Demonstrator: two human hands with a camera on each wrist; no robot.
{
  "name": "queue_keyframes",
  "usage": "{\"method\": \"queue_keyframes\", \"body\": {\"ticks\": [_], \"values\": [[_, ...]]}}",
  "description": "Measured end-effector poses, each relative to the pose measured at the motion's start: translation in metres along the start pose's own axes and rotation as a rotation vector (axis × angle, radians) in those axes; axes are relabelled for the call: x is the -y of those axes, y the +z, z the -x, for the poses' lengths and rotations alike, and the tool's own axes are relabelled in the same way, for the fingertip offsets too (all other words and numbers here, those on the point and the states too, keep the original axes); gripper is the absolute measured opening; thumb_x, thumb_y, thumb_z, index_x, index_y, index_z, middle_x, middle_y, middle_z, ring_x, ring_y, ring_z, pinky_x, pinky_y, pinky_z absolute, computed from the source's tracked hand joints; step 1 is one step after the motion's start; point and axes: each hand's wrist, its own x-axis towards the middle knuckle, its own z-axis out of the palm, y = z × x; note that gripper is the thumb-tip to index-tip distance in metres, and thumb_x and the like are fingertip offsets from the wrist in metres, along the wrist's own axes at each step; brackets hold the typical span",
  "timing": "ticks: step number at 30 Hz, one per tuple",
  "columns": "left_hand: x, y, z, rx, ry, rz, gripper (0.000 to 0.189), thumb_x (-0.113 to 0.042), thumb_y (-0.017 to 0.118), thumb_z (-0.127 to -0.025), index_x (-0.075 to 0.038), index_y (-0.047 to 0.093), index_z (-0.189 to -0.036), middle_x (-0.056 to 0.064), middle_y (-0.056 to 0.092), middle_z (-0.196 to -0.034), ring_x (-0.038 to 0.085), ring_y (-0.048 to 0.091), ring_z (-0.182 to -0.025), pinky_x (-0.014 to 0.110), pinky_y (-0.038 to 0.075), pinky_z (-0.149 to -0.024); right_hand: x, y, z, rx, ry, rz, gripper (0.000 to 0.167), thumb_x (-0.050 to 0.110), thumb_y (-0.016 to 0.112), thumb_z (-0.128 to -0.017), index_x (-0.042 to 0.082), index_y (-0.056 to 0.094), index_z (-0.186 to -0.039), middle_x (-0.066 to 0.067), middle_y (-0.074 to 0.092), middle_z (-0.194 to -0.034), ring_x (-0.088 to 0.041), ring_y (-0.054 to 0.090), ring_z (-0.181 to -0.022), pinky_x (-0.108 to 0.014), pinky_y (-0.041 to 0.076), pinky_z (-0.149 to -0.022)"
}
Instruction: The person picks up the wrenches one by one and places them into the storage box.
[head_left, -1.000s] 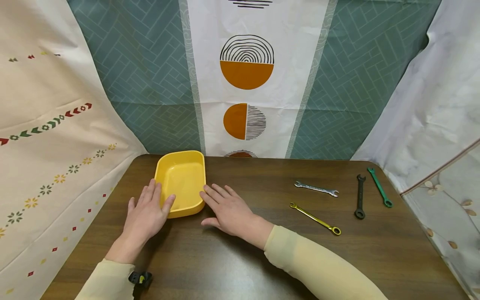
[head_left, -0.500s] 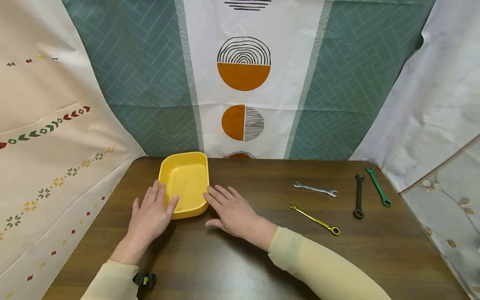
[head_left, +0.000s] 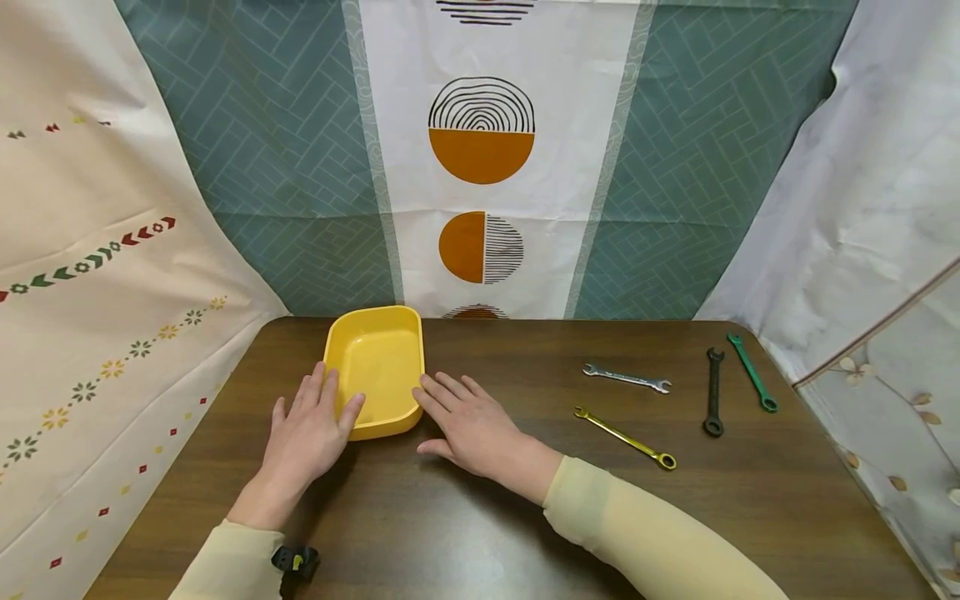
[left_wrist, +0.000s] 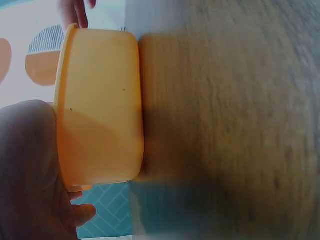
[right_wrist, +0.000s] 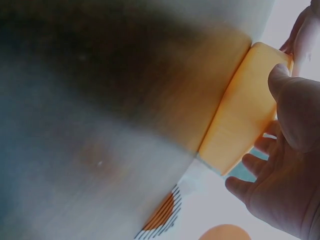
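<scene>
A smooth, plain yellow plastic box (head_left: 382, 367) with rounded corners, fairly tall walls and a thin lip round its open top sits upright and flat on the brown wooden table (head_left: 487, 517), its longer sides running away from the person. It lies left of centre near the table's far edge, its bare inside floor showing. The left hand (head_left: 307, 433) rests at its near left corner, thumb over the rim, and the right hand's (head_left: 472, 429) fingertips meet its right rim, fingers outstretched.
</scene>
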Motion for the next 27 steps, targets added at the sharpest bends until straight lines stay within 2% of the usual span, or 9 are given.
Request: {"method": "queue_keyframes", "body": {"ticks": [27], "values": [[-0.02, 0.005, -0.003, 0.002, 0.022, 0.003, 0.095, -0.07, 0.03, -0.114, 0.006, 0.027, -0.171, 0.029, 0.015, -0.18, 0.054, 0.02, -0.162, 0.082, 0.011, -0.123, -0.012, -0.002, 0.017, -0.009, 0.009, -0.033, 0.084, 0.063, 0.058, -0.109, 0.014, 0.036, -0.174, -0.006, 0.031, -0.18, -0.029, 0.032, -0.165, -0.052, 0.03, -0.131]]}}
